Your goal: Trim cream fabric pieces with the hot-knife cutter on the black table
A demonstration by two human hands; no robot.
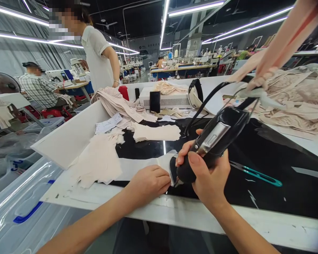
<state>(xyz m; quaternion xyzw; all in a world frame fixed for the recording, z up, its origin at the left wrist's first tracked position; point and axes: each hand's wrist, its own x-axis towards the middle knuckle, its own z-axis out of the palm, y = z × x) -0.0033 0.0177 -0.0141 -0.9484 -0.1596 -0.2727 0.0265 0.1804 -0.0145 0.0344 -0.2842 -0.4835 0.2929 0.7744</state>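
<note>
My right hand [206,176] is wrapped around a black handheld cutting tool [214,139] with a silver panel and a black cable running up and away; its tip points down at the black glass tabletop [267,155]. My left hand [149,181] is curled closed beside the tip, pressing and pinching a small pale fabric piece [165,164] flat on the table. The fingertips of both hands nearly touch around the tool tip.
Stacks of pale pink fabric pieces [100,160] lie left of my hands, more [155,132] behind. Teal thread snips [257,173] lie to the right. A white box [166,98], a lace heap [299,95], a standing person [99,58] and a seated person [41,90] are beyond.
</note>
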